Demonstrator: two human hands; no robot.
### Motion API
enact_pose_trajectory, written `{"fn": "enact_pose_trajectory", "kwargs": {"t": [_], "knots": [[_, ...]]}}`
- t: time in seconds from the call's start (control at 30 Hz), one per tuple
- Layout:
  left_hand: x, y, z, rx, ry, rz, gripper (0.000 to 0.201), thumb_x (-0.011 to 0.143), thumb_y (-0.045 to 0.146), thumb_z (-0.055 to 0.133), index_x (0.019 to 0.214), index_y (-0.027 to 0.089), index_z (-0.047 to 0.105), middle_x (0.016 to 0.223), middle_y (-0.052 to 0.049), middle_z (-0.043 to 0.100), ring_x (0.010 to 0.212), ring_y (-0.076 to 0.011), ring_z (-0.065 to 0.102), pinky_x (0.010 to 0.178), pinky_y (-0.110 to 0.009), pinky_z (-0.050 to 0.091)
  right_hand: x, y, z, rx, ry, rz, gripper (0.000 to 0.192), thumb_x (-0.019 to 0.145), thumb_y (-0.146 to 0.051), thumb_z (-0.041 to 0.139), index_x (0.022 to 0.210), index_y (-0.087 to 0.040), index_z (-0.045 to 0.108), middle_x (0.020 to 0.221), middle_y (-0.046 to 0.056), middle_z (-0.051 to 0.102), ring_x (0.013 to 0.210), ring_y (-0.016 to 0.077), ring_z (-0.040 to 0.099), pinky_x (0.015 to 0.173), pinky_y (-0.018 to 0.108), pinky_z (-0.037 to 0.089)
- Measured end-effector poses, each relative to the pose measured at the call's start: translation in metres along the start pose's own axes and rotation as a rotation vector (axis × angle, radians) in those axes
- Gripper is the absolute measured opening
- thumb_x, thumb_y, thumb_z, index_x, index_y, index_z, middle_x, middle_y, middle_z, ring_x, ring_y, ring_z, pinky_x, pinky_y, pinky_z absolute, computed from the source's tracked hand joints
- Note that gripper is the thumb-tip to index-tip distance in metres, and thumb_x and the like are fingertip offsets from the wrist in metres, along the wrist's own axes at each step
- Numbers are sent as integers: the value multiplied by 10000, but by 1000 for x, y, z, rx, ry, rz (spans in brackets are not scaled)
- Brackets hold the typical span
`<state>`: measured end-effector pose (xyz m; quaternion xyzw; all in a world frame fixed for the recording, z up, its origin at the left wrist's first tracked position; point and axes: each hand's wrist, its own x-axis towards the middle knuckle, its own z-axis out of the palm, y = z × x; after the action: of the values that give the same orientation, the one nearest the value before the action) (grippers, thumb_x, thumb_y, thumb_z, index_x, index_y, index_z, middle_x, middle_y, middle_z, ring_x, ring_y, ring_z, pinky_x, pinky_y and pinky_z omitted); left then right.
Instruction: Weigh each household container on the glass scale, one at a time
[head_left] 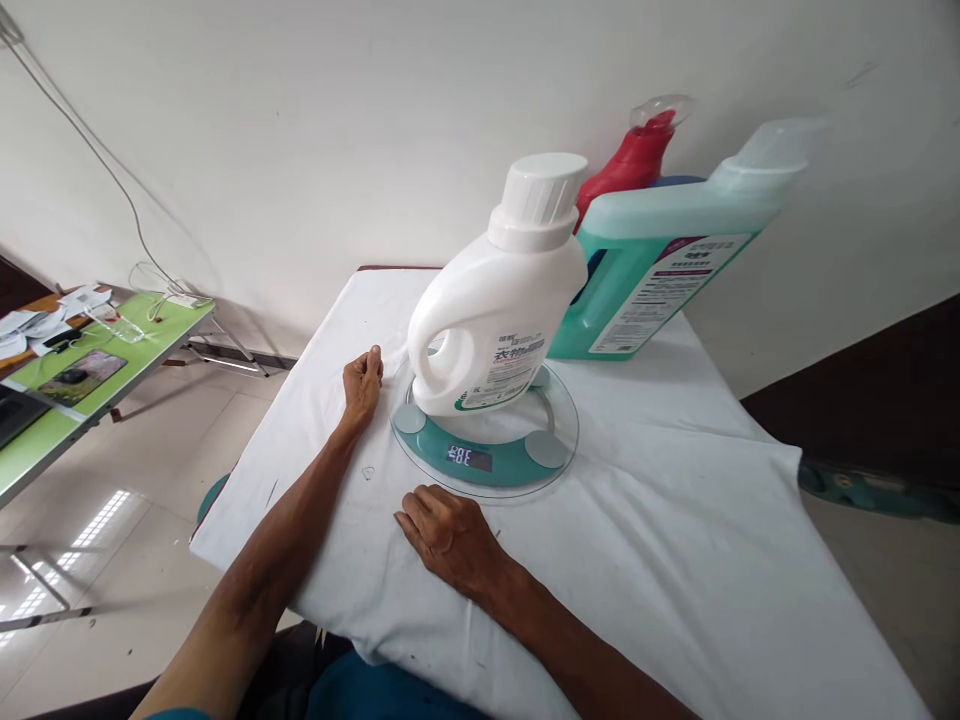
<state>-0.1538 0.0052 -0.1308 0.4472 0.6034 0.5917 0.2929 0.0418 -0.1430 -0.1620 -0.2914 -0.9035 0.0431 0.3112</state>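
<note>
A white laundry detergent jug [502, 310] with a ribbed white cap stands upright on a round glass scale [442, 460]. The scale has a teal band and a small lit display, which appears upside down from here. Left of the scale, my left hand [363, 384] rests on the white cloth in a loose fist, apart from the jug. My right hand [448, 533] lies curled on the cloth just in front of the scale's near rim, with nothing visible in it.
Behind and right of the jug stand a green liquid bottle [667, 270] with a clear cap and a red bottle [634, 160]. The white cloth [660, 540] covers the table, which stands against a wall. A green desk [161, 325] with papers, cables and a mouse is at far left.
</note>
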Motion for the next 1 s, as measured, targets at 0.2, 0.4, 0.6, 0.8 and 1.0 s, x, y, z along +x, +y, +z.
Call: {"fn": "enact_pose_trajectory", "kwargs": {"t": [0.2,0.4,0.6,0.8,1.0], "knots": [[-1,2,0,57,6,-12,624,882,749,534,583,226,372,542,27,329,517,-113,330,480,-277,259,0,-1,-1,6,9,12,247,1010,-140,546,781,-219,501,703,-15,538,640,141,521,547,302,321],[-1,3,0,80,2,-12,598,882,713,561,593,226,369,552,23,349,533,-116,339,488,-275,276,-1,0,-1,5,-31,18,254,1008,-141,569,779,-222,495,704,-18,537,644,136,521,538,288,323],[-2,1,0,65,-4,9,566,886,654,593,598,224,362,570,29,353,535,-108,321,499,-272,265,0,0,-2,7,-31,13,256,1000,-138,586,782,-224,486,704,-20,532,639,133,519,545,287,321],[-2,0,-1,64,-18,15,547,893,611,606,595,220,368,569,33,359,531,-104,307,506,-270,263,0,-1,-3,11,-25,22,241,1014,-148,550,786,-217,515,707,-14,540,648,140,515,550,297,339],[-2,-2,-2,46,-27,38,526,898,562,629,590,218,378,566,33,375,532,-103,314,514,-269,274,0,0,-4,23,-28,19,227,1003,-136,557,794,-214,514,718,-15,541,651,140,517,550,297,336]]}}
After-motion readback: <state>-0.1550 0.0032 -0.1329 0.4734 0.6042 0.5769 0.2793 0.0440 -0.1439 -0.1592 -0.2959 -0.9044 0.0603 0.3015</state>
